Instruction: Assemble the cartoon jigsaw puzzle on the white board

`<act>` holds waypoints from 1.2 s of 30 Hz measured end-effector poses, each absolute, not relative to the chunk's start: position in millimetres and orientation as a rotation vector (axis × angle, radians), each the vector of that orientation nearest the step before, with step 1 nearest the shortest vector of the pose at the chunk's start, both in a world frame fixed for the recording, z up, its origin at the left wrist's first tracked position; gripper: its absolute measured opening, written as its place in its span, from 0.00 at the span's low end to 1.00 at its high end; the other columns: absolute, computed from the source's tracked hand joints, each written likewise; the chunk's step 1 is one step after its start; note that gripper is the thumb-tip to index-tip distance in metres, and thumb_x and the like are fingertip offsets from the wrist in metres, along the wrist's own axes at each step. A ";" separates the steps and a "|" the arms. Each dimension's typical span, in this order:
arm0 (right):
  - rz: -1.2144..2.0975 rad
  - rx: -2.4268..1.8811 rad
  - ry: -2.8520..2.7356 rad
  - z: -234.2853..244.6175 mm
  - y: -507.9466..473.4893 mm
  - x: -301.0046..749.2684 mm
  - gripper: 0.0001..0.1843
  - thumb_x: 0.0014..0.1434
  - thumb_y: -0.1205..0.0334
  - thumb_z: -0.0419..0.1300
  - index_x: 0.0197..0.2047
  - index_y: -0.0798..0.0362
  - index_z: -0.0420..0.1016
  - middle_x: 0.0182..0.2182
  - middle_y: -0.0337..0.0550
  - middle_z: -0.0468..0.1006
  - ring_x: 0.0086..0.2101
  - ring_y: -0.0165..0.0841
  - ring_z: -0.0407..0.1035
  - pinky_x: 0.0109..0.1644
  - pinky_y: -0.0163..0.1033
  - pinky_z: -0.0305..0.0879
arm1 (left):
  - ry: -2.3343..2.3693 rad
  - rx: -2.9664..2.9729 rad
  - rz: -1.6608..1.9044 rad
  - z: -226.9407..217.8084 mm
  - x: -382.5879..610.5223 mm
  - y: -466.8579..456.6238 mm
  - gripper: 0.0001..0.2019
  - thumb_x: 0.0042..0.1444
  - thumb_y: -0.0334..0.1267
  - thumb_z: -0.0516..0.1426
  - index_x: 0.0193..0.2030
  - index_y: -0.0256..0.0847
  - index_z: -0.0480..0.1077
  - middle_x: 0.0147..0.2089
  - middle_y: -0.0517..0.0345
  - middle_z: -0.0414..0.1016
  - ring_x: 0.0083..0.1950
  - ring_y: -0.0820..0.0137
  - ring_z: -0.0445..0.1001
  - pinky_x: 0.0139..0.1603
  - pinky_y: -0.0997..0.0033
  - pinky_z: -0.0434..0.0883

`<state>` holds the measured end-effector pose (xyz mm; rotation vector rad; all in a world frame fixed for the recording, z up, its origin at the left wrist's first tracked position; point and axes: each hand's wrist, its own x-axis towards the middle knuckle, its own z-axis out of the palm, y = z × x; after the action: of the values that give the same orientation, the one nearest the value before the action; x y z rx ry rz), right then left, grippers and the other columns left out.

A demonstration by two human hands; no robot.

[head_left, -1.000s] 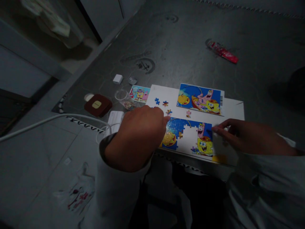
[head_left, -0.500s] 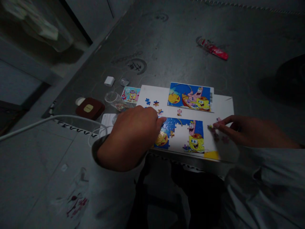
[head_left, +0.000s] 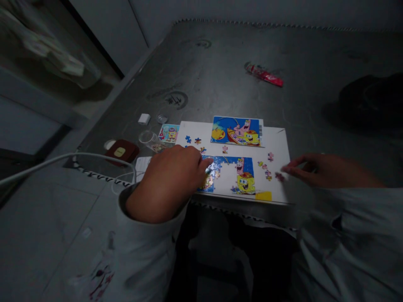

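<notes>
A partly built cartoon jigsaw (head_left: 234, 178) lies on a white board (head_left: 278, 140) at the near edge of a dark table. My left hand (head_left: 170, 180) is curled, its fingertips pressed on the jigsaw's blue left corner; what they hold, if anything, is hidden. My right hand (head_left: 317, 170) reaches in from the right with fingers stretched out, the tips beside small loose pieces (head_left: 267, 170) on the board's right side. A printed reference picture (head_left: 236, 131) lies at the board's far edge. More loose pieces (head_left: 189, 139) sit at the board's far left.
Left of the board are a small cartoon card (head_left: 169, 133), a clear cup (head_left: 147, 137), a dark red box (head_left: 122, 152), a small white box (head_left: 144, 119) and a white cable (head_left: 63, 158). A red wrapper (head_left: 264, 76) lies farther back. A dark object (head_left: 371, 105) sits at the right.
My right hand has drawn back to the right, off the jigsaw, and loose pieces that it covered now show. My left hand stays on the jigsaw's left corner. The view has tilted up.
</notes>
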<state>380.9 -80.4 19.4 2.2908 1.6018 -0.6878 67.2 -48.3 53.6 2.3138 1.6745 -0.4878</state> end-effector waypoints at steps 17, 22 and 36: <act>-0.739 2.267 1.708 0.9 -81.2 402.3 0.26 0.57 0.32 0.60 0.42 0.43 0.85 0.40 0.52 0.86 0.38 0.52 0.79 0.37 0.55 0.73 | 1.807 2.126 -0.322 49.1 46.4 -32.2 0.18 0.70 0.47 0.54 0.49 0.39 0.82 0.51 0.43 0.84 0.53 0.51 0.80 0.53 0.56 0.73; -0.734 2.242 1.809 -9.7 -79.8 409.4 0.28 0.55 0.29 0.60 0.40 0.42 0.86 0.37 0.51 0.87 0.35 0.53 0.79 0.33 0.54 0.72 | 1.865 2.122 -0.251 44.4 42.5 -24.6 0.17 0.69 0.48 0.55 0.50 0.41 0.82 0.50 0.45 0.85 0.50 0.54 0.81 0.52 0.57 0.74; -0.757 2.200 1.739 1.9 -75.3 374.3 0.23 0.58 0.37 0.61 0.46 0.43 0.85 0.41 0.48 0.88 0.40 0.52 0.81 0.39 0.53 0.73 | 1.536 2.288 0.248 6.8 69.8 -10.9 0.11 0.67 0.38 0.60 0.52 0.43 0.81 0.51 0.52 0.84 0.52 0.61 0.79 0.57 0.60 0.71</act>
<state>374.3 -75.3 1.9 2.2000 1.7392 -0.7572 69.8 -10.9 6.8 2.2879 1.5361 0.2478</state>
